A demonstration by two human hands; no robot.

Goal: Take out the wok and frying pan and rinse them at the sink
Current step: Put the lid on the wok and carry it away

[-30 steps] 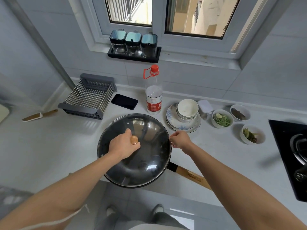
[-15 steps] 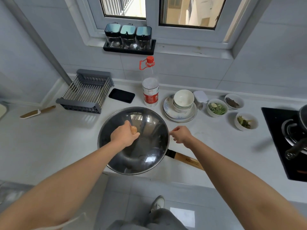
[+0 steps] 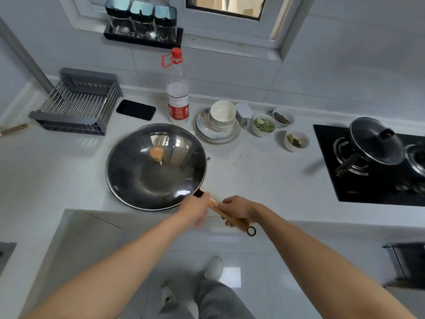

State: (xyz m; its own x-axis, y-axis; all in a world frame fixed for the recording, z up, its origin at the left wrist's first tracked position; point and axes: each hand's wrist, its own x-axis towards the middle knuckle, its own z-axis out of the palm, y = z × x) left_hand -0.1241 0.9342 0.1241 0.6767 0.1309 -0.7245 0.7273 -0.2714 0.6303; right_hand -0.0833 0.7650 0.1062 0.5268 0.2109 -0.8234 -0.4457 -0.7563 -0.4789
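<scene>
A black wok (image 3: 156, 180) with a glass lid and a round wooden lid knob (image 3: 157, 153) sits on the white counter (image 3: 264, 176) near its front edge. Its wooden handle (image 3: 212, 203) points out over the edge towards me. My right hand (image 3: 238, 209) grips the handle's outer part, just before the hanging ring. My left hand (image 3: 195, 209), blurred, closes over the handle where it meets the wok. A lidded frying pan (image 3: 374, 143) stands on the black stove (image 3: 368, 192) at the right. No sink shows.
Behind the wok stand a red-capped bottle (image 3: 177, 104), stacked bowls on plates (image 3: 222, 116) and small bowls of chopped ingredients (image 3: 264, 125). A phone (image 3: 135, 109) and a grey drying rack (image 3: 76, 104) lie at the left. Spice jars (image 3: 142, 24) sit on the window sill.
My left hand left the lid knob and came down to the wok handle. My right hand moved from the wok's rim back onto the handle. The view tilted towards the stove.
</scene>
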